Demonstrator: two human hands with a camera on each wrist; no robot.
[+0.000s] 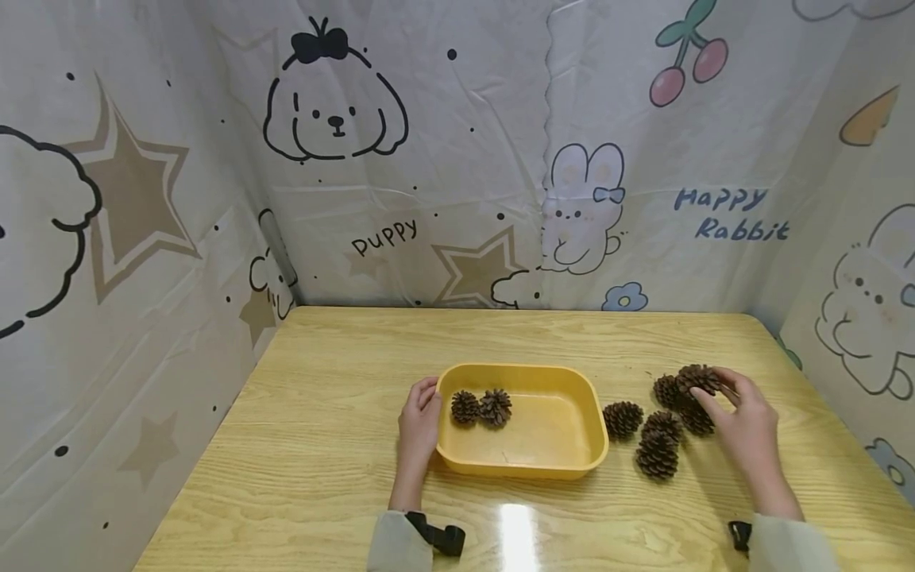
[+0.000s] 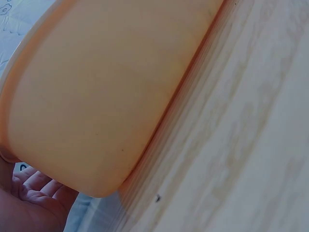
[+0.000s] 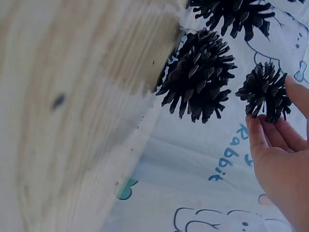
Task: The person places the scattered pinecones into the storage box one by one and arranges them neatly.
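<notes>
A yellow plastic bin (image 1: 522, 462) stands on the table with two brown pine cones (image 1: 495, 408) side by side in its left end. My left hand (image 1: 419, 421) holds the bin's left end, thumb at the rim; in the left wrist view the hand (image 2: 41, 200) shows beyond the bin's end wall (image 2: 96, 111). Off to the right, my right hand (image 1: 747, 421) pinches a pine cone (image 1: 696, 380) between thumb and fingers, above other cones. The right wrist view shows this held pine cone (image 3: 264, 92) raised off the table, apart from a larger cone (image 3: 200, 77).
Several loose pine cones (image 1: 658, 455) lie on the wooden table (image 1: 322, 445) between the bin and my right hand. A printed curtain (image 1: 457, 159) hangs behind the table and along both sides. Black straps (image 1: 446, 540) sit at my wrists.
</notes>
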